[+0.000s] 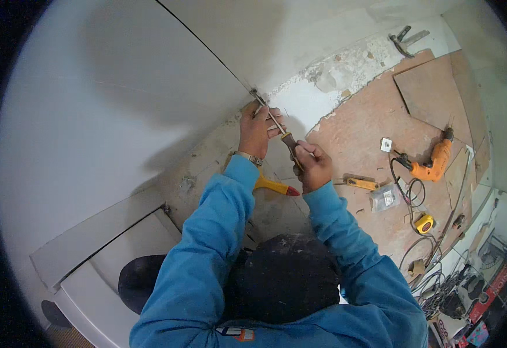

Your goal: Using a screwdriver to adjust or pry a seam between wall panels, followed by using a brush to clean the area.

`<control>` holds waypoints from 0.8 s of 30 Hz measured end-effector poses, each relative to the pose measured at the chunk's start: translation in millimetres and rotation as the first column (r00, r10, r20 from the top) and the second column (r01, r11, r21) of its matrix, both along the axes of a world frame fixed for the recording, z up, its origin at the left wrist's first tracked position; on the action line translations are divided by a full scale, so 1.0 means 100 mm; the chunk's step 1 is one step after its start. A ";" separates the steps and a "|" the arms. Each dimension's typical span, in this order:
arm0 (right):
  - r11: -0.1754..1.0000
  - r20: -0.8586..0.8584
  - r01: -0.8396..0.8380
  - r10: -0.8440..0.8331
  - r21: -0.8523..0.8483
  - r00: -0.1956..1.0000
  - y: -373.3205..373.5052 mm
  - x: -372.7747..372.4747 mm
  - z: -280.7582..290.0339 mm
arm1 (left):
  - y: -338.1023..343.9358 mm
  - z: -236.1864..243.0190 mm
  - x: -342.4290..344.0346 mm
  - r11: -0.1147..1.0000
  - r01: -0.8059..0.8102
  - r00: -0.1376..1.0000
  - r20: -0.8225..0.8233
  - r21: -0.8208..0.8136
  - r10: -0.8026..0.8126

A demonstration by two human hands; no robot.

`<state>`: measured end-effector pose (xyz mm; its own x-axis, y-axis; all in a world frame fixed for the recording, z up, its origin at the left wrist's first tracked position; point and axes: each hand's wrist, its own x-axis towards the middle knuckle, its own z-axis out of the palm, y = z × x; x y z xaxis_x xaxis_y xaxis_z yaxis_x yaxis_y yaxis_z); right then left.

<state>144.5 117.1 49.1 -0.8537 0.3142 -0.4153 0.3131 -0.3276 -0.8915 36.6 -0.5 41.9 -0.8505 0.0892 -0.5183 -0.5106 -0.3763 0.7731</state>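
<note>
My right hand (pixel 314 165) is closed on the brown handle of a screwdriver (pixel 289 142), which slants up-left to a small metal fitting (pixel 254 93) low on the white wall (pixel 120 87). My left hand (pixel 256 127) is closed around the screwdriver's shaft just below that fitting, fingers partly hidden. A thin dark line (pixel 201 42) runs diagonally across the wall to the fitting. Beneath my forearms lies a yellow tool with a red end (pixel 273 187), partly hidden.
On the pinkish boards (pixel 358 145) at right are an orange drill (pixel 433 159), its cord, a yellow utility tool (pixel 361 183), a plastic bag (pixel 384 198) and a tape measure (pixel 423 224). A hammer (pixel 401 46) lies at top right, clutter (pixel 485 290) lower right, a white panel (pixel 99 261) lower left.
</note>
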 end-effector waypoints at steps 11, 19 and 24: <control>0.699 0.196 0.043 0.140 -0.714 0.970 0.06 0.06 -0.04 | -0.01 -0.21 -0.12 0.977 -0.205 0.971 0.135 0.059 0.196; 0.566 -0.314 0.074 0.339 0.821 0.887 -0.04 -0.02 0.09 | -0.10 -0.33 -0.22 0.827 -0.208 0.952 0.300 0.523 0.050; 0.601 -0.270 0.031 0.312 0.799 0.911 -0.04 -0.05 0.12 | -0.18 -0.49 -0.33 0.778 -0.099 0.989 0.149 0.620 0.006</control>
<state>139.1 113.2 61.5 -0.9389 0.2280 0.2579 -0.0915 0.5570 -0.8254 3.2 -19.0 -7.1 -0.7916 0.3896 -0.4707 -0.5545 -0.7816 0.2856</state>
